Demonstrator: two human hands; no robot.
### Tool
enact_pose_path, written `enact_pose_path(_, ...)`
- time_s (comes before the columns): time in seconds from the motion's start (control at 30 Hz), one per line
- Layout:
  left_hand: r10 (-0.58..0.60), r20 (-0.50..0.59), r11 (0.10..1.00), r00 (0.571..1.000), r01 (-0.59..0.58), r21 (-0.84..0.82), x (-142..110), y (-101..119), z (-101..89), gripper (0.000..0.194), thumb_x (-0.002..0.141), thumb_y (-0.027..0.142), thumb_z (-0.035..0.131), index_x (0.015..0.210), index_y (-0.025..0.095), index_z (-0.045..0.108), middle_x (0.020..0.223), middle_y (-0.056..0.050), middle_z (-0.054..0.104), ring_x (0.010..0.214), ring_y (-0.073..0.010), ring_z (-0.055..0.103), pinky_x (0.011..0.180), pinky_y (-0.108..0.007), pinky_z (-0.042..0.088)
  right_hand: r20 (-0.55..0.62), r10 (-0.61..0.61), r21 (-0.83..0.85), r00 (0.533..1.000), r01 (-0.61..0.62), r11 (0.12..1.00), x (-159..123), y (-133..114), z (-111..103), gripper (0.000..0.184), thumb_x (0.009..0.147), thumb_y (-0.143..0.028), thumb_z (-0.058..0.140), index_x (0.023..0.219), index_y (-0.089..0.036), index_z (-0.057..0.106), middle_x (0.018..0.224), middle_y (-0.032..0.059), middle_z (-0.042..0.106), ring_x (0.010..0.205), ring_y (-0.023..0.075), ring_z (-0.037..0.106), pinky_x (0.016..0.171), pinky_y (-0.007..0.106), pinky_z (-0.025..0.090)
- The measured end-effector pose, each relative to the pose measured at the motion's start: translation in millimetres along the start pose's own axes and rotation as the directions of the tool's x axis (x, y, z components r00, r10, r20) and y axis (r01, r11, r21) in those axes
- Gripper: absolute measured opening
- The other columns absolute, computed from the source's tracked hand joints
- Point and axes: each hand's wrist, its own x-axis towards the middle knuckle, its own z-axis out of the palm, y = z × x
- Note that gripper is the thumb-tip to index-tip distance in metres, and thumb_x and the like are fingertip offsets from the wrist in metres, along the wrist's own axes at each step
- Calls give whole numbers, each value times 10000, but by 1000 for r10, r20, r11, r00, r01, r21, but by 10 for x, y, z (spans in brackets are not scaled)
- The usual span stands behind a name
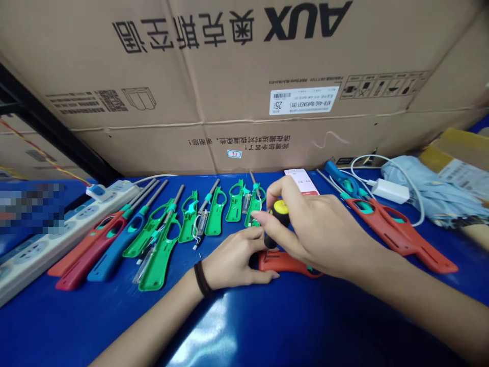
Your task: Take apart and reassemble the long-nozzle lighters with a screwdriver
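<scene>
My right hand (305, 224) is closed around a short screwdriver (280, 211) with a yellow and black handle. It points down, its tip on the handle of an orange gas lighter (280, 262) lying flat on the table. My left hand (237, 257), with a dark band at the wrist, grips the left end of that lighter, thumb at its near edge. Part of the lighter is hidden under my right hand. Beyond my hands lie opened green lighter shells (158, 267) with metal tubes, wires and clear fuel tanks (144, 266).
Whole lighters lie left, including a blue one (116, 244), beside a white power strip (76, 219). More orange lighters (412, 234) lie right, near a white charger (389, 191) and light blue cloth (420, 186). A phone (300, 179) rests before a large cardboard box (160, 102).
</scene>
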Motion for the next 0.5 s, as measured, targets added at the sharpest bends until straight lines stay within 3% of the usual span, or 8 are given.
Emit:
enact_pose_path(0.1,-30,6,999,1000,30,40,-3,-13,10,348,763,441,665,971,161,658,898,-53,616,817,-213,595,757,-322,486,-35,-89,-208,995,80,975,47,45,-31,324,931,-443,377,898,-154,520,642,47,607,538,222,606,406,270,272)
enact_pose_path(0.23,-17,1,999,1000,17,52,-6,-16,6,334,764,446,664,946,166,658,894,-49,611,807,-204,592,749,-312,481,95,-173,16,980,172,985,47,148,-178,183,914,-354,481,960,-178,510,824,38,649,679,170,629,506,241,397)
enact_pose_path(0.37,-9,-7,999,1000,10,46,-8,-7,0,329,767,431,670,978,179,649,912,-44,607,819,-199,585,754,-307,478,207,-206,128,956,182,975,35,214,-363,310,897,-354,500,1165,-202,465,997,57,659,779,188,642,562,259,450)
enact_pose_path(0.5,-2,-13,999,1000,2,48,-7,-1,-5,324,764,426,674,973,181,646,931,-43,592,831,-197,578,767,-310,476,267,-243,141,933,212,967,29,246,-496,374,844,-257,534,1211,-212,475,1048,65,656,805,214,644,579,284,467)
